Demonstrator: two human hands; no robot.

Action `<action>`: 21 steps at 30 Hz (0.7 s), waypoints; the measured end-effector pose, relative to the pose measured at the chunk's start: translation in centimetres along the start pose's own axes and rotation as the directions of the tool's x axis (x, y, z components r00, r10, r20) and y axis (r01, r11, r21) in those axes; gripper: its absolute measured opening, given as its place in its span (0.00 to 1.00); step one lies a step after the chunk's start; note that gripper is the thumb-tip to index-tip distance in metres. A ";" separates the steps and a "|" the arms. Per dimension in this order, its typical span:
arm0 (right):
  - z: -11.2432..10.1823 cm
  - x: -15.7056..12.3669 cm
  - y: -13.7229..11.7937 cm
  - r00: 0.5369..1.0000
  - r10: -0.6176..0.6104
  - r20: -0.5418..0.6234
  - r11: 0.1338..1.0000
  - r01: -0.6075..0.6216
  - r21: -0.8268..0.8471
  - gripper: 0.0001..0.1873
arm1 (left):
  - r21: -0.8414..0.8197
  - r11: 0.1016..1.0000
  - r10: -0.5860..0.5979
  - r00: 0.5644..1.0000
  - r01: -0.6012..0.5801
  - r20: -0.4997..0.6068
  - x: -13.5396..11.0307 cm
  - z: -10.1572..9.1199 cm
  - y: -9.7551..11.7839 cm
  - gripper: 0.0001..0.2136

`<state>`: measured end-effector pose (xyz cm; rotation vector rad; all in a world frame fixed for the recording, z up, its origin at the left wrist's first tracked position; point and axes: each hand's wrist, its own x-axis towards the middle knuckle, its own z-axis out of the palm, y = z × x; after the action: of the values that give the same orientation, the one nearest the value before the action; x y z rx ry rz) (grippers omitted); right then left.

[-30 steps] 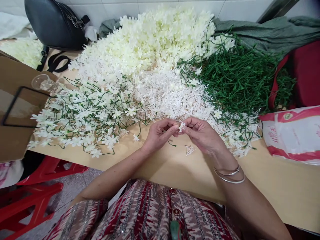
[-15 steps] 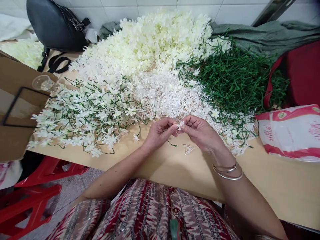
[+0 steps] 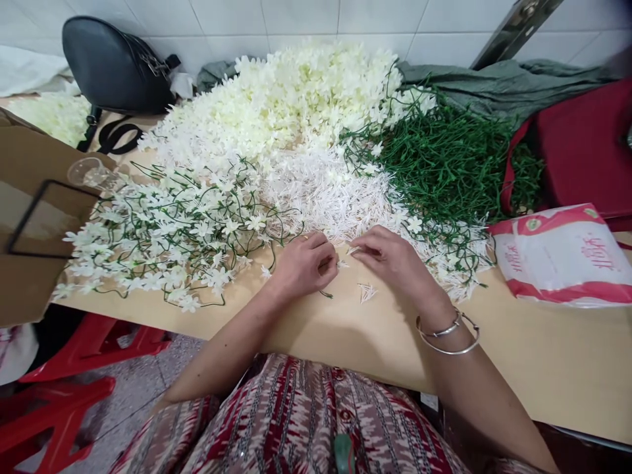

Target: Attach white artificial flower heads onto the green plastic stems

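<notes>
My left hand (image 3: pixel 302 264) is curled over a thin green stem (image 3: pixel 326 294) whose end sticks out below the fingers. My right hand (image 3: pixel 390 258) pinches a small white flower piece (image 3: pixel 351 249) at its fingertips, close to the left hand. Both hands rest low on the wooden table (image 3: pixel 543 355), at the edge of a heap of white stamen pieces (image 3: pixel 326 191). A small loose white cluster (image 3: pixel 366 292) lies just under my right hand. Finished stems with white flowers (image 3: pixel 168 237) lie to the left.
A big pile of cream petals (image 3: pixel 291 105) fills the back, bare green stems (image 3: pixel 454 164) sit at right. A red-and-white plastic bag (image 3: pixel 563 257) lies far right, a black bag (image 3: pixel 113 66) back left, a cardboard box (image 3: pixel 29 210) and clear cup (image 3: pixel 89 174) left. Red stools (image 3: pixel 64 382) stand below.
Both hands have dropped from above the table down to its surface and drawn slightly toward the stamen heap. The left fingers have curled tighter around the stem.
</notes>
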<state>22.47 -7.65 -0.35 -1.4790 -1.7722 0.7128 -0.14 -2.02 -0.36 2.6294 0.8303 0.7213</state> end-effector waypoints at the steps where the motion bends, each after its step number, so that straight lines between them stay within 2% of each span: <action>1: 0.2 0.0 0.1 1.000 -0.020 0.008 0.999 0.020 -0.050 0.05 | 0.043 0.999 0.000 0.999 0.001 -0.035 -0.1 0.1 0.1 0.05; 3: 0.5 0.2 0.2 0.999 -0.045 -0.016 0.990 0.043 -0.132 0.07 | 0.109 0.994 0.018 0.993 -0.006 -0.114 -0.2 0.4 0.4 0.05; 5: 0.4 0.2 0.2 0.995 -0.037 -0.098 0.989 0.022 -0.147 0.08 | 0.128 0.991 0.057 0.986 -0.036 -0.160 -0.2 0.6 0.8 0.06; 8: -0.1 0.2 0.1 0.952 0.050 -0.301 0.998 -0.059 -0.021 0.05 | 0.114 0.991 0.082 0.985 -0.065 -0.150 -0.1 1.0 1.5 0.07; 11: -0.3 0.1 0.2 0.886 0.144 -0.441 0.985 -0.087 0.148 0.05 | 0.155 0.987 0.066 0.993 -0.049 -0.102 0.5 1.4 1.8 0.08; 17: -0.4 0.5 0.6 0.749 0.225 -0.623 0.942 -0.005 0.335 0.11 | 0.208 0.978 0.023 0.999 -0.033 0.048 3.5 2.1 1.6 0.11; 21: -0.7 0.7 0.5 0.712 0.253 -0.656 0.941 -0.022 0.338 0.10 | 0.215 0.975 0.019 0.988 -0.053 0.155 4.9 2.3 2.1 0.09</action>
<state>23.30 -6.88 -0.18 -1.4136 -0.9269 0.3901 5.51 -1.04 0.35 2.8574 0.8636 0.4520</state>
